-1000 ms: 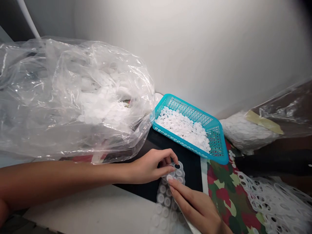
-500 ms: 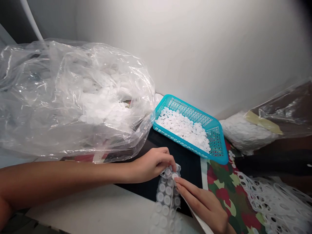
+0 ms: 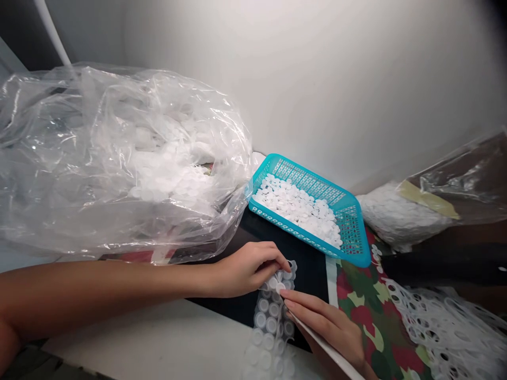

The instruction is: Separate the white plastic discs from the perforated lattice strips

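Observation:
A translucent sheet of round white caps (image 3: 271, 324) runs down from the dark mat over the pale table edge. My left hand (image 3: 253, 268) is closed at its far end, thumb and fingers pinching there; the fingertips partly hide what they grip. My right hand (image 3: 330, 322) comes from the lower right, its fingertips touching a small white disc (image 3: 280, 286) on the sheet. Between its fingers and thumb lies a long, flat white strip (image 3: 327, 342), slanting to the lower right.
A blue basket (image 3: 309, 244) holding many white discs stands behind my hands. A large clear bag (image 3: 119, 158) of white pieces fills the left. On the right are a filled bag (image 3: 404, 214), camouflage cloth (image 3: 366, 316) and a heap of punched white sheets (image 3: 455, 327).
My left fingertips have shifted slightly right along the sheet's far end. My right fingertips have moved a little left, and the white strip under them now shows more of its length.

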`<state>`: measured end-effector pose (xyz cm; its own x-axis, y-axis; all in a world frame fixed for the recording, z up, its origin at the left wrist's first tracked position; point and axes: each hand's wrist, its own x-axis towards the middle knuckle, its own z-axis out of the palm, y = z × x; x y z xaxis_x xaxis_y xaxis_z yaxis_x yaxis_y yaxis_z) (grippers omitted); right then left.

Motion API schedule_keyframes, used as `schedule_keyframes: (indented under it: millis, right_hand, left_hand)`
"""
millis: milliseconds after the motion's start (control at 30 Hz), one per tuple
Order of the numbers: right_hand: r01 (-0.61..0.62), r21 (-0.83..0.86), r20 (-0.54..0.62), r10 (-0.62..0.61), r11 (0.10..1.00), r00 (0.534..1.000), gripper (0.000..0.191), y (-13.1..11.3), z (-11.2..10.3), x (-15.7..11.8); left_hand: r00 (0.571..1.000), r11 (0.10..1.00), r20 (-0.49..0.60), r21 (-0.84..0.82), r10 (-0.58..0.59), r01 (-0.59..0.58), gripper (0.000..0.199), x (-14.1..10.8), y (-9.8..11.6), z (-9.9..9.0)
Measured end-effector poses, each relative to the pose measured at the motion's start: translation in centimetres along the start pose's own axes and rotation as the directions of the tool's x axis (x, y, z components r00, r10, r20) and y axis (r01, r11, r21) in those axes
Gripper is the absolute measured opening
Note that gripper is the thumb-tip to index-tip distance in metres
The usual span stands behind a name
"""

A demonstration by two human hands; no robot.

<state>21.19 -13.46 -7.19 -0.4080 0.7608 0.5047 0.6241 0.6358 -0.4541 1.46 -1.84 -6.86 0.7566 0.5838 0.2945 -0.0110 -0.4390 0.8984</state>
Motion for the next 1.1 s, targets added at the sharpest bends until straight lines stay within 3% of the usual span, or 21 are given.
schedule_keyframes:
  millis: [433, 633, 800, 1100]
  right_hand:
    - [-0.032, 0.139, -0.018, 0.034, 0.99, 0.999, 0.032, 0.3, 1.2, 1.5]
    - [-0.2, 0.154, 0.003, 0.202, 0.968, 0.979, 0.024, -0.4, 0.9, 1.9]
    - [-0.197, 0.182, 0.112, 0.179, 0.963, 0.977, 0.024, -0.2, 0.2, 2.0]
    - [-0.197, 0.245, 0.108, 0.175, 0.949, 0.979, 0.025, -0.1, 0.3, 2.2]
  left_hand:
    - [0.999, 0.997, 0.043, -0.076, 0.013, -0.01, 0.018, -0.1, 0.5, 0.0]
    - [0.999, 0.997, 0.035, -0.082, -0.01, 0.013, 0.017, 0.0, 0.7, -0.2]
    - [0.999, 0.996, -0.001, -0.077, -0.052, 0.051, 0.018, 0.0, 0.7, -0.1]
    - [0.999, 0.996, 0.015, -0.079, -0.042, 0.043, 0.015, 0.1, 0.8, -0.2]
